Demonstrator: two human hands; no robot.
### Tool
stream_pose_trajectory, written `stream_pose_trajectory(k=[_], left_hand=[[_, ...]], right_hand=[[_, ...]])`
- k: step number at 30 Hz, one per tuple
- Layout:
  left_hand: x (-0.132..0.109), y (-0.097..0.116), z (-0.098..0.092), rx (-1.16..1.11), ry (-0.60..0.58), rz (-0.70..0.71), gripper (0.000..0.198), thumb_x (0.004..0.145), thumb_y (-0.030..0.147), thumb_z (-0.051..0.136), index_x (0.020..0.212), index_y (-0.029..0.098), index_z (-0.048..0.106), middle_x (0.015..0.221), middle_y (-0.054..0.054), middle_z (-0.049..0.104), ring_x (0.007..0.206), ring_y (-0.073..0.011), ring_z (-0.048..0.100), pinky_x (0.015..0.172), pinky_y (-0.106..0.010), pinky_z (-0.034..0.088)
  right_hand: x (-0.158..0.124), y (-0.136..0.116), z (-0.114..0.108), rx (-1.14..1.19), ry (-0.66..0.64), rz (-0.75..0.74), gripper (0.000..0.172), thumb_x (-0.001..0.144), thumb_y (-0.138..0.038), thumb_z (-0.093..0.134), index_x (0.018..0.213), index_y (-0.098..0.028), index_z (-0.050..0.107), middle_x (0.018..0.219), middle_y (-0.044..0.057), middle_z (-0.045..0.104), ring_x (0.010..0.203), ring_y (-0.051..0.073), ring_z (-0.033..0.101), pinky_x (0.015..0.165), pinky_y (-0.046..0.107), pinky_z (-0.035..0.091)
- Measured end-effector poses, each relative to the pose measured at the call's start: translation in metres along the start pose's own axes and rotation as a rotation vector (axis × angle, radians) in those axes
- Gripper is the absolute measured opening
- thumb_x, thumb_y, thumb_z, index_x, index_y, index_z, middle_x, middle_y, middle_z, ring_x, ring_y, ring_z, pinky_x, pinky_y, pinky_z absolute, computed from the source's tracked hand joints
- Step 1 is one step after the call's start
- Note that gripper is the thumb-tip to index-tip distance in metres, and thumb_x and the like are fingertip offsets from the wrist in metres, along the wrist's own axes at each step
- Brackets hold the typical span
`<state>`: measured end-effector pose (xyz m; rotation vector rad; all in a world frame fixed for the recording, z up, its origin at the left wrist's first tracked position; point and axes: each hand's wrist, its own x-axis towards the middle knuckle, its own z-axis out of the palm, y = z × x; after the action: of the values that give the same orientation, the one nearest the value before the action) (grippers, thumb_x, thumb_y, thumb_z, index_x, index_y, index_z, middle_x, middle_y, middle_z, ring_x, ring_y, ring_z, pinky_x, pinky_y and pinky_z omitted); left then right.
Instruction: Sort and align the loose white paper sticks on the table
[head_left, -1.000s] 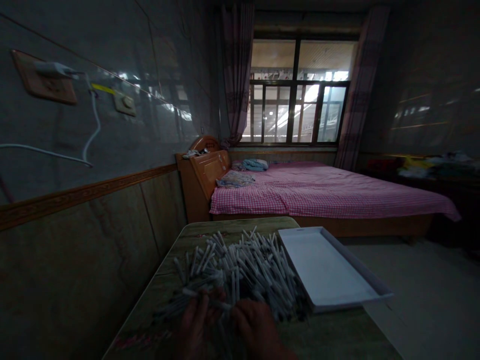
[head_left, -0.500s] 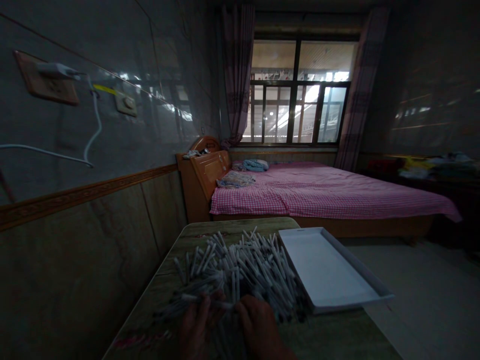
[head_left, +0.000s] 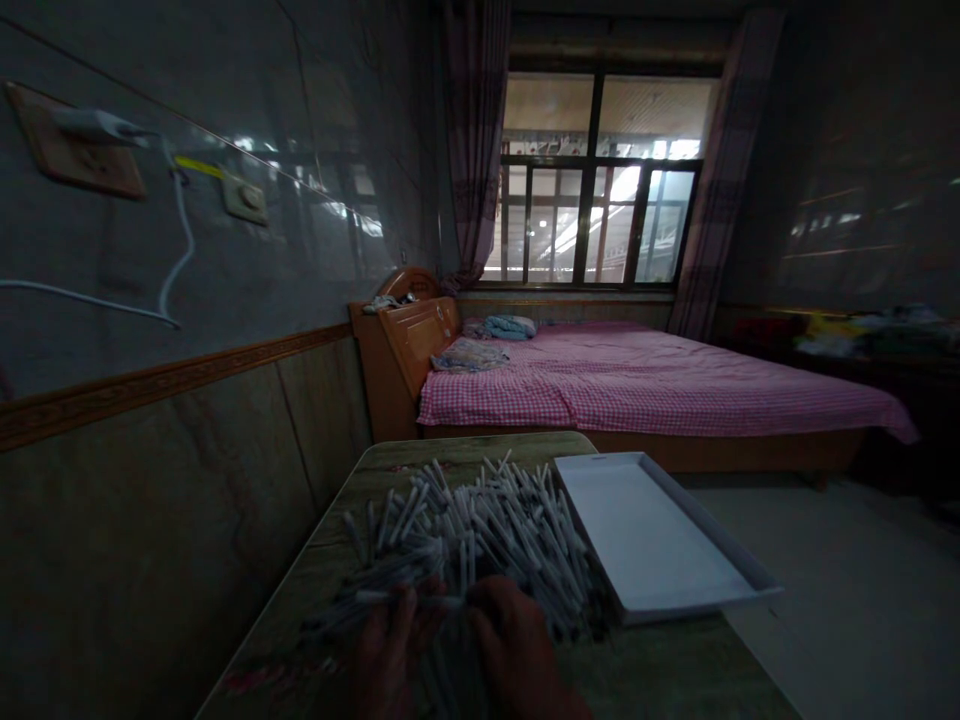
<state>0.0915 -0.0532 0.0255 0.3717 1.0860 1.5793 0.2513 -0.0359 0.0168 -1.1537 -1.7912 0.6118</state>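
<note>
A big loose heap of thin white sticks [head_left: 480, 535] lies on a small patterned table [head_left: 660, 670] in a dim room. Both my hands rest on the near edge of the heap at the bottom of the view. My left hand [head_left: 390, 650] has its fingers laid over a few sticks that point left. My right hand [head_left: 517, 655] lies curled on the heap beside it, thumb toward the left hand. It is too dark to see whether either hand grips any sticks. A shallow white tray [head_left: 750, 582] sits at the right of the heap, with nothing in it.
The table stands against a tiled wall on the left, with a socket, plug and white cable [head_left: 176, 250]. Beyond it is a bed with a pink checked cover [head_left: 645, 385] and wooden headboard, under a window [head_left: 592, 200]. Bare floor [head_left: 847, 580] lies to the right.
My hands have shifted only slightly on the near edge of the heap. The view has tilted a little; the heap and tray stay where they were.
</note>
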Motion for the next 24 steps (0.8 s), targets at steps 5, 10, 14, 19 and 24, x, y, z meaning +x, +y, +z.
stream_pose_trajectory(k=[5,10,14,19,24], left_hand=[[0.001,-0.002,0.004,-0.016,0.016,0.046,0.028,0.069,0.034,0.087,0.088,0.022,0.07,0.091,-0.005,0.084,0.097,-0.0321,0.079,0.084,-0.041,0.065],[0.003,-0.002,0.003,-0.017,0.021,0.011,0.018,0.075,0.027,0.083,0.086,0.023,0.07,0.091,-0.004,0.084,0.096,-0.0289,0.079,0.082,-0.036,0.064],[0.006,-0.007,0.001,-0.01,0.02,0.068,0.015,0.077,0.026,0.082,0.086,0.022,0.07,0.091,-0.004,0.084,0.096,-0.0274,0.08,0.081,-0.034,0.064],[0.005,-0.007,0.003,-0.01,0.03,0.06,0.014,0.077,0.026,0.082,0.084,0.021,0.07,0.09,-0.007,0.084,0.09,-0.0292,0.08,0.079,-0.037,0.065],[0.003,0.003,0.007,-0.059,0.116,0.058,0.006,0.082,0.018,0.075,0.079,0.02,0.07,0.08,-0.005,0.083,0.075,-0.0229,0.08,0.071,-0.032,0.065]], right_hand=[[0.002,-0.003,-0.002,-0.112,-0.045,0.126,0.027,0.1,-0.021,0.049,0.08,-0.02,0.068,0.076,0.005,0.073,0.072,0.02,0.071,0.063,0.026,0.043],[0.002,-0.002,-0.006,-0.014,-0.015,0.062,0.017,0.09,-0.012,0.056,0.094,-0.019,0.071,0.088,0.005,0.076,0.083,0.02,0.073,0.071,0.025,0.047],[0.002,-0.006,-0.007,0.006,-0.007,0.103,0.019,0.097,-0.021,0.052,0.101,-0.019,0.071,0.089,0.006,0.077,0.082,0.02,0.073,0.071,0.026,0.047],[0.005,-0.005,-0.006,-0.111,-0.09,0.213,0.024,0.097,-0.017,0.054,0.082,-0.018,0.073,0.075,0.005,0.075,0.071,0.02,0.072,0.062,0.025,0.042],[0.007,-0.001,-0.017,-0.117,-0.065,0.087,0.022,0.089,-0.008,0.057,0.099,-0.018,0.075,0.091,0.006,0.079,0.086,0.021,0.075,0.073,0.025,0.048]])
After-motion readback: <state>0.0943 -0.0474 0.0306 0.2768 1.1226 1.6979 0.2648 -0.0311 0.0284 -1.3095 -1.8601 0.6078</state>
